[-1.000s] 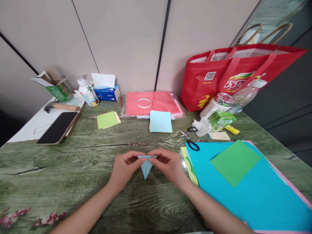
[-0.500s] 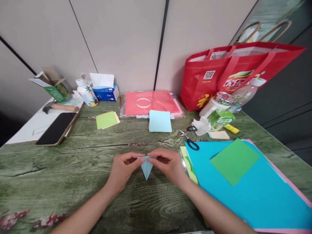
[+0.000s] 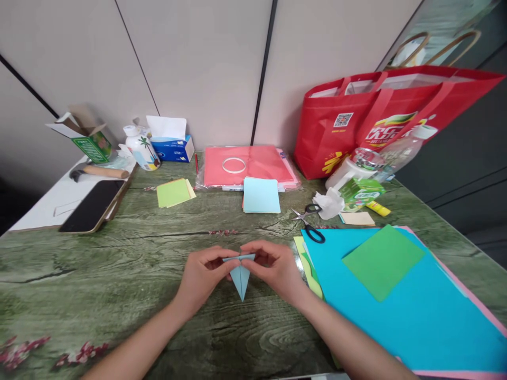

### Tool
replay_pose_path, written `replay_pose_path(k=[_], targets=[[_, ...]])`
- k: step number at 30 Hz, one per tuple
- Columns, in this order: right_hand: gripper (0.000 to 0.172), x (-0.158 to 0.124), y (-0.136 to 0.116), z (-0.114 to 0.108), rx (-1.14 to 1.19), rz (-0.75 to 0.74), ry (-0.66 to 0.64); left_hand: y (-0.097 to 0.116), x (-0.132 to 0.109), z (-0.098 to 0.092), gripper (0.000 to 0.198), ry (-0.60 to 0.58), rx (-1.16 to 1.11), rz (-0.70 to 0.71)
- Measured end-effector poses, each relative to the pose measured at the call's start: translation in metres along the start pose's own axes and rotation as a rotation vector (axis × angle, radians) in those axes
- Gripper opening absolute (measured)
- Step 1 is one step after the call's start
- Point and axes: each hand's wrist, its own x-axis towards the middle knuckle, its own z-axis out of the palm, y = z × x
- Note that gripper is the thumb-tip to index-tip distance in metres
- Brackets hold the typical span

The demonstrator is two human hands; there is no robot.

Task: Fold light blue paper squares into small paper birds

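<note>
Between my two hands is a folded piece of light blue paper (image 3: 241, 284), a narrow kite shape with its point towards me and a crease down the middle. My left hand (image 3: 204, 272) pinches its upper left corner between thumb and fingers. On the upper right, my right hand (image 3: 275, 266) grips it the same way, the two thumbs nearly meeting on the front. The fingers behind the paper are partly hidden. Beyond the hands lies a stack of light blue square sheets (image 3: 261, 196). Black-handled scissors (image 3: 311, 221) rest open to the right.
A large blue sheet (image 3: 380, 332) with a green square (image 3: 384, 262) on it covers the right side. Behind stand a red bag (image 3: 317, 137), a white mug (image 3: 344, 174) and a green box (image 3: 360, 192). A phone (image 3: 93, 206) and a hammer (image 3: 103, 172) lie left; green sheets (image 3: 173, 193) lie nearer the middle.
The folded paper has come slightly towards me and shows more of its length below the thumbs. Both hands keep their pinch, and the thumbs sit a little lower on it.
</note>
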Motion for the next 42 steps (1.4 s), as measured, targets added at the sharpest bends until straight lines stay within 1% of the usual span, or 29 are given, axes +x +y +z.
replay_pose_path(k=[4, 13, 16, 19, 21, 24, 28, 36, 42], targets=[[0.016, 0.0, 0.0, -0.001, -0.008, 0.024, -0.01, 0.003, -0.002, 0.0, 0.008, -0.009, 0.064, 0.063], [0.011, 0.001, -0.002, -0.004, -0.086, 0.012, -0.024, -0.001, -0.005, 0.0, 0.013, -0.034, 0.148, 0.082], [0.008, 0.001, -0.007, -0.006, -0.096, 0.019, -0.091, 0.0, -0.006, 0.001, 0.017, -0.081, 0.162, 0.049], [0.007, 0.002, -0.01, -0.006, -0.088, 0.011, -0.129, 0.002, -0.005, 0.002, 0.017, -0.114, 0.073, -0.031], [0.008, 0.002, -0.009, -0.006, -0.064, 0.009, -0.105, 0.003, -0.003, 0.002, 0.014, -0.1, -0.015, -0.082], [0.012, 0.004, -0.005, -0.006, 0.01, 0.053, -0.056, 0.006, -0.002, 0.003, 0.015, -0.085, -0.109, -0.134], [0.015, 0.006, 0.0, -0.007, 0.063, 0.099, -0.03, 0.008, -0.001, 0.003, 0.015, -0.076, -0.131, -0.154], [0.018, 0.007, -0.003, -0.009, 0.092, 0.126, -0.125, 0.003, -0.001, 0.002, 0.017, -0.04, -0.081, -0.151], [0.018, 0.007, -0.002, -0.008, 0.103, 0.169, -0.17, 0.004, -0.002, 0.001, 0.017, -0.055, 0.016, -0.078]])
